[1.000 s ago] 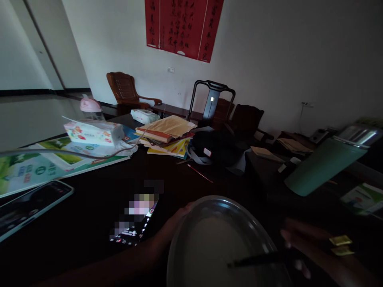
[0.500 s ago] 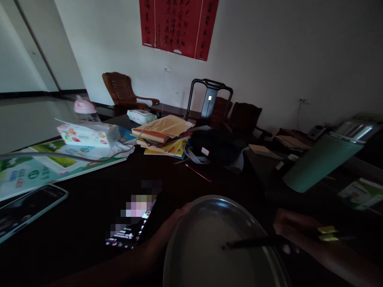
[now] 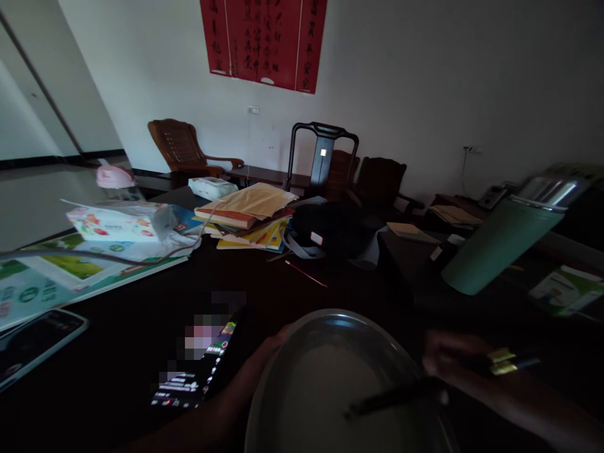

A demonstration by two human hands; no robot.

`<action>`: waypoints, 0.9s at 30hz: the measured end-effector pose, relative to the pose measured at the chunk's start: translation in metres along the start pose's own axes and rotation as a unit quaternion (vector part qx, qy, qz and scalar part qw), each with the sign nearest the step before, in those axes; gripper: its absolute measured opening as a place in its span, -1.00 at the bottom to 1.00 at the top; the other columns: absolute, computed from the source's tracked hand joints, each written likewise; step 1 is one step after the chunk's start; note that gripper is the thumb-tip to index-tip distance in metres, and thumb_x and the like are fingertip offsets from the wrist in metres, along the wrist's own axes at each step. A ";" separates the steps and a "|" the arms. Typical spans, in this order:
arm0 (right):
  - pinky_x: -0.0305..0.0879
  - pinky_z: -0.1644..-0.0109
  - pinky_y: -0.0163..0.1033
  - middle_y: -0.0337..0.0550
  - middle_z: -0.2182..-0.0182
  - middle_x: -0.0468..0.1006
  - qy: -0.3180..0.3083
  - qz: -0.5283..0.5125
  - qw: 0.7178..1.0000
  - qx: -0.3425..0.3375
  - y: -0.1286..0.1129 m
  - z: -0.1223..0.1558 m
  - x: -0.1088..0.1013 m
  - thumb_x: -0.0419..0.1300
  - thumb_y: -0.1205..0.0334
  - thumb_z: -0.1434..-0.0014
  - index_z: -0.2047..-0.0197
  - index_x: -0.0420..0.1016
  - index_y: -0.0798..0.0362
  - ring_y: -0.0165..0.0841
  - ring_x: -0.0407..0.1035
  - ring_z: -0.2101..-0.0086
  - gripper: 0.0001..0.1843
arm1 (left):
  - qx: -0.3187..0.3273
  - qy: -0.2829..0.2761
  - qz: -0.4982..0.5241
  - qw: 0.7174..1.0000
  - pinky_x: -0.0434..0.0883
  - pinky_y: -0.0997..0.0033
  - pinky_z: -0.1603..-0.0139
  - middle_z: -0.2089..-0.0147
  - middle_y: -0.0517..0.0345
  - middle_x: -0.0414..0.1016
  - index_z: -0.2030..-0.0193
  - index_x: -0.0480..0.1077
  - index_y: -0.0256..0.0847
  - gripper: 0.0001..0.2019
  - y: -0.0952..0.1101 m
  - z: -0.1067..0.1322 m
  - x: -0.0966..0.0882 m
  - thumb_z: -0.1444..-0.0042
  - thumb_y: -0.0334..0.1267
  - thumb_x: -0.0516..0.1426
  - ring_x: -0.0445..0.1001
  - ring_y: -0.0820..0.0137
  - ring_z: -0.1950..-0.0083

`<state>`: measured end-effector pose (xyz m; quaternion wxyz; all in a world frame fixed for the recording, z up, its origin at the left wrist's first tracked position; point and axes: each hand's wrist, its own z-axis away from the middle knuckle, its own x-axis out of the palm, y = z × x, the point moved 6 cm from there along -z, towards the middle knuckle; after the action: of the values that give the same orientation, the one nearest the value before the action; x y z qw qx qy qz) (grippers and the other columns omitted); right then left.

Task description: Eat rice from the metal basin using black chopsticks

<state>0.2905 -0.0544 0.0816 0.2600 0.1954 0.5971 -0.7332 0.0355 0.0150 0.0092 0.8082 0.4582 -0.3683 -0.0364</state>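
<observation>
Head view: the bowl (image 3: pixel 330 384) sits low at centre on the dark table (image 3: pixel 117 352). The left hand (image 3: pixel 257 365) cups its left rim, fingers curled against it. The right hand (image 3: pixel 453 362) pinches chopsticks (image 3: pixel 391 397), their long axis pointing left into the bowl.

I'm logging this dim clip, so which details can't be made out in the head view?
- Bowl: near rim cut off by the bottom edge; contents pale, unclear.
- Right hand: dark and motion-blurred; grip on the dark stick unclear.
- Left hand: fingers hidden behind the bowl rim.
- Phone: screen pixelated.
- Green flask: blurred.
</observation>
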 end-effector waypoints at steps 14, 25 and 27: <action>0.31 0.38 -0.30 -0.29 0.57 0.48 0.029 -0.070 0.997 0.001 0.007 -0.003 0.009 0.20 -0.10 -0.17 0.52 0.46 -0.03 -0.36 0.41 0.48 -0.63 | 0.008 -0.044 -0.032 0.998 0.13 0.00 -0.35 -0.11 0.01 0.52 -0.09 0.53 -0.08 -0.55 -0.001 0.005 0.000 -0.18 0.11 0.15 0.28 0.00 -0.28; 0.35 0.34 -0.33 -0.33 0.58 0.33 0.040 -0.027 0.998 -0.037 -0.011 -0.006 0.021 0.11 -0.07 -0.20 0.52 0.31 -0.05 -0.36 0.39 0.44 -0.64 | 0.010 -0.010 -0.051 0.999 0.03 0.01 -0.39 -0.03 0.04 0.55 0.11 0.61 -0.04 -0.67 0.013 0.012 0.013 -0.18 0.07 0.14 0.22 0.02 -0.33; 0.37 0.29 -0.30 -0.29 0.53 0.42 0.025 -0.025 0.999 -0.023 -0.007 -0.004 0.027 0.15 -0.05 -0.16 0.48 0.38 -0.06 -0.32 0.43 0.39 -0.70 | 0.029 -0.032 -0.061 0.997 0.04 0.03 -0.40 -0.05 0.05 0.54 0.07 0.59 -0.02 -0.67 0.019 0.017 0.018 -0.22 0.05 0.11 0.21 0.05 -0.33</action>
<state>0.2649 -0.0528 0.0705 0.2314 0.1925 0.6247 -0.7206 0.0327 0.0064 0.0393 0.7783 0.5018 -0.3664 -0.0900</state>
